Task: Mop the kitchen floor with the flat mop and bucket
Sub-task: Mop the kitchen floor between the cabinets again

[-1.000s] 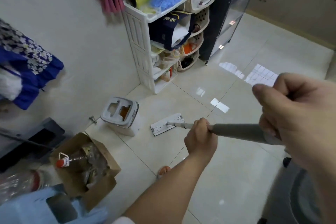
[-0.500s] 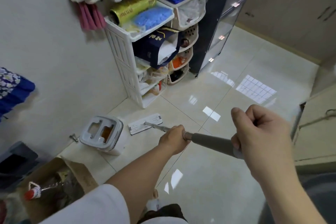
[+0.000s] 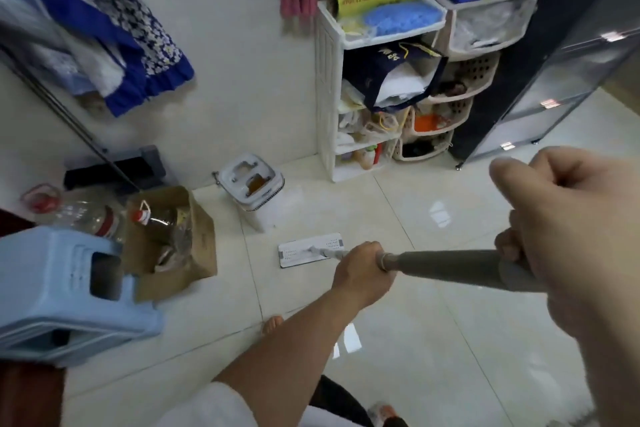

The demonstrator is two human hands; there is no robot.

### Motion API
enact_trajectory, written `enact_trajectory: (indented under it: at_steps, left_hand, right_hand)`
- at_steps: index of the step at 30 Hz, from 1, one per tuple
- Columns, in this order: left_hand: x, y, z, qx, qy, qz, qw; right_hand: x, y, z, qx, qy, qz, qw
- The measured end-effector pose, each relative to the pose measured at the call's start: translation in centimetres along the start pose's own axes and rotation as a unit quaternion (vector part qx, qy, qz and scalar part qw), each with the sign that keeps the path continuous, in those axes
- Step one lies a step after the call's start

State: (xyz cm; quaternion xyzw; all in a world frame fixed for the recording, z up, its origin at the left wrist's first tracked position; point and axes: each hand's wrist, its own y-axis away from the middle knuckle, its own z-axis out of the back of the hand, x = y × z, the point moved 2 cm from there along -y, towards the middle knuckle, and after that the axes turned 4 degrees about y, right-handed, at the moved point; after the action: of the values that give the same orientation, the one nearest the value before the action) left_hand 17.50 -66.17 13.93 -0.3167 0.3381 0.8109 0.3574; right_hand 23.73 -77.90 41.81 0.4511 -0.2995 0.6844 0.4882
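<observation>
The flat mop's white head (image 3: 310,250) lies flat on the glossy cream floor tiles, just in front of the white mop bucket (image 3: 254,189), which stands against the wall. The grey mop handle (image 3: 450,265) runs from the head toward me. My left hand (image 3: 363,270) grips the handle low down, near the head. My right hand (image 3: 568,246) is closed around the handle's upper end, close to the camera. Part of the handle is hidden inside both fists.
A cardboard box (image 3: 180,239) with bottles and a light blue plastic stool (image 3: 69,291) stand at the left. A white shelf rack (image 3: 374,80) and stacked baskets (image 3: 446,107) line the back wall beside a dark cabinet (image 3: 540,55). My foot (image 3: 273,322) shows below the mop.
The mop head has slid from beside the shelf rack back to the tiles in front of the bucket. My view has swung left, bringing the stool and box back in.
</observation>
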Motion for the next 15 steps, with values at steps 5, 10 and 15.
enact_trajectory:
  at_steps: [5,10,15]
  left_hand:
    - [0.2,7.4,-2.4,-0.046,0.045,0.049,0.997]
    - [1.8,8.8,-0.5,-0.072,-0.041,0.054,0.995]
    - [7.8,7.6,2.5,-0.017,-0.074,0.158,0.984]
  right_hand:
    - [1.6,1.0,2.5,0.087,-0.015,0.027,0.996]
    - [1.5,5.1,1.4,0.074,0.068,0.154,0.983]
    - [-4.4,11.2,-3.2,0.089,0.076,0.096,0.988]
